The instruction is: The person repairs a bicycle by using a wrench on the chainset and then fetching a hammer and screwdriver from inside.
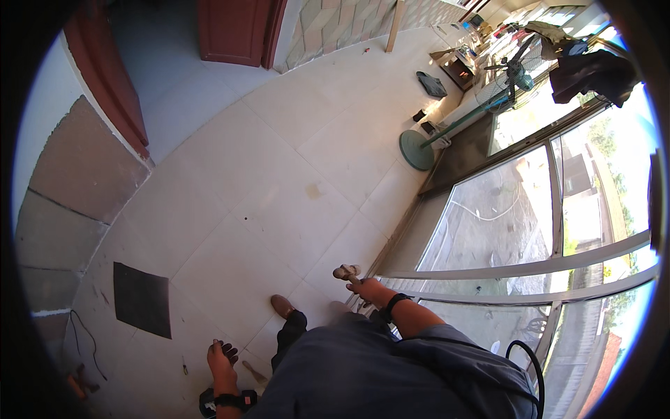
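My right hand (371, 289) is closed round the handle of a short tool with a rounded, pale brown head (346, 272), perhaps a mallet; its exact kind is unclear. It is held out in front of my right side, near the bottom of the glass doors. At the lower left, my left hand (222, 357) hangs with its fingers apart and nothing visible in them. Beside it on the floor lies a flat, light brown tool (255, 373). A dark object (207, 403) shows partly behind my left wrist.
A dark square sheet (142, 300) lies on the pale tiled floor (279, 195). Far left are a thin black cable (85, 342) and an orange-handled tool (77, 385). Glass doors (495, 209) line the right side. A standing fan's green base (417, 150) is ahead, and a red door (234, 31) stands at the back.
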Demonstrator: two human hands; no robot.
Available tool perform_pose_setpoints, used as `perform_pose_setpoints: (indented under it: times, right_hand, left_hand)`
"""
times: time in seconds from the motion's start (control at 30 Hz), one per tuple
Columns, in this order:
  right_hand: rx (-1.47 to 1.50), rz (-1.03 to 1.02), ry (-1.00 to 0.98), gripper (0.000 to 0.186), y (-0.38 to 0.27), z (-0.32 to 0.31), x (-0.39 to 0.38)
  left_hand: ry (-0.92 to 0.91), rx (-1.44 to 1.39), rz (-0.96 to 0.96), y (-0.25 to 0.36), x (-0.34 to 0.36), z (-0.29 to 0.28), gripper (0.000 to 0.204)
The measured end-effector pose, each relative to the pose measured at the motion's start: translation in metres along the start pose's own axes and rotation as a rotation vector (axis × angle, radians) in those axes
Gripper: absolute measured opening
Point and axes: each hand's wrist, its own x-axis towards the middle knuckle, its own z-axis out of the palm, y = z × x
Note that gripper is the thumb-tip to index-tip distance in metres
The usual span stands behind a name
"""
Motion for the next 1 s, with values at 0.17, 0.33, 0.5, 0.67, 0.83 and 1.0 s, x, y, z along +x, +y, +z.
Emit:
perform_pose_setpoints:
  times: [0.17,0.33,0.5,0.67,0.83,1.0]
  right_hand:
    - [-0.062,0.001,-0.015,0.058,-0.006,0.001,0.0]
    - [-0.018,-0.018,-0.025,0.058,0.004,-0.005,-0.005]
    - [0.077,0.001,-0.006,0.057,0.012,-0.012,-0.024]
    - [0.112,0.017,0.038,0.057,0.055,-0.019,-0.01]
    - [0.178,0.005,0.055,0.059,0.077,-0.034,-0.027]
    - [0.327,0.033,0.117,0.059,0.114,-0.044,-0.039]
  left_hand:
    - [-0.017,-0.018,0.052,0.002,0.002,-0.005,0.037]
    - [-0.01,-0.003,0.056,0.008,-0.001,0.005,0.038]
    - [0.006,0.046,0.088,0.015,-0.008,0.014,0.038]
    - [0.007,0.105,0.097,0.02,-0.013,0.026,0.038]
    - [-0.052,0.194,0.122,0.024,-0.014,0.042,0.039]
    - [-0.128,0.304,0.147,0.047,-0.02,0.086,0.038]
